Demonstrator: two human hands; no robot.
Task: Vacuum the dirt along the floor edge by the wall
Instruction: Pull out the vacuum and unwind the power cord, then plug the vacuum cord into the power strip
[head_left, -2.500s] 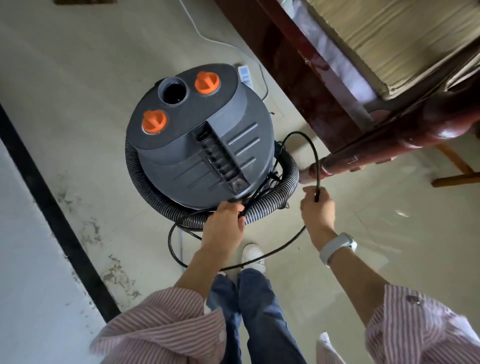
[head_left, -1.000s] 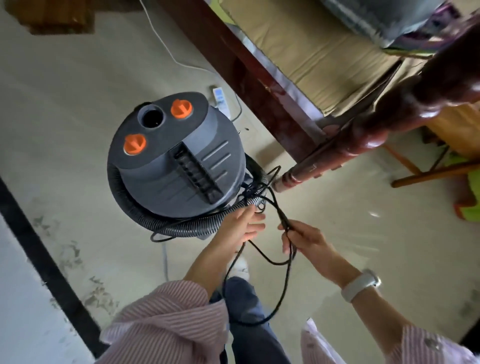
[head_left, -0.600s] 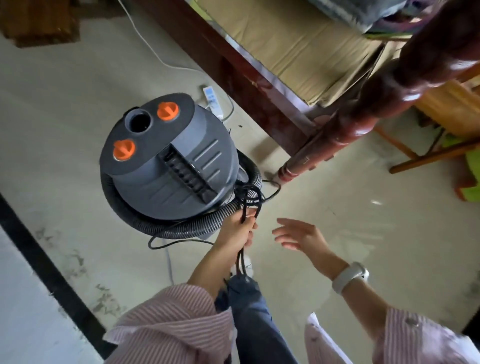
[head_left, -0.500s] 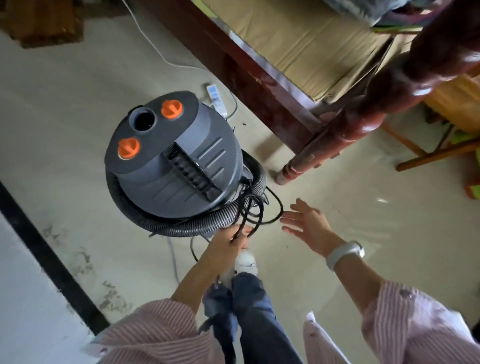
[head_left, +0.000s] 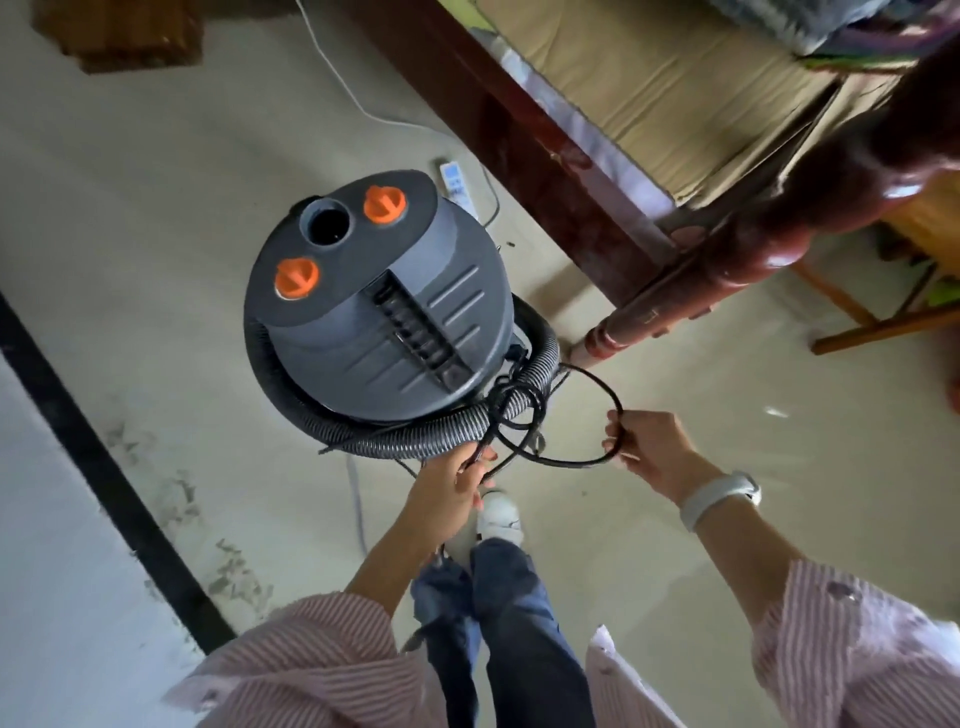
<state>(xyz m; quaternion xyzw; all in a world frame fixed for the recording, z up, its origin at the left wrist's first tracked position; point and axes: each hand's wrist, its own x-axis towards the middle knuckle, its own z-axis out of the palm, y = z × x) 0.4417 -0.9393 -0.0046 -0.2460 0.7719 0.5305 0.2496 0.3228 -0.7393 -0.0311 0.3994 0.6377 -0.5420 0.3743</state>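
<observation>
- Unwinding is the step I judge to be in hand: in the head view the left hand (head_left: 451, 486) pinches the black power cord (head_left: 597, 460) at 6 o'clock of the grey canister vacuum (head_left: 379, 306), where the cord is bundled round the ribbed hose (head_left: 415, 439).
- The right hand (head_left: 649, 449), at 4 o'clock of the canister, has its fingers curled round a wide loop of that cord, drawn clear of the bundle, probably to free a turn without tangling.
- The hose lies coiled round the canister's base, so no vacuuming has begun.
- The vacuum stands on a pale smooth floor (head_left: 130, 208); two orange knobs (head_left: 384, 204) flank an open port on its lid.
- A black baseboard strip (head_left: 93, 457) runs from 9 to 7 o'clock along the white wall (head_left: 47, 571), with grey dirt patches (head_left: 228, 566) just beside it.
- A dark red wooden bed frame (head_left: 675, 291) stands at 2 o'clock, a white power strip (head_left: 457, 184) at 12.
</observation>
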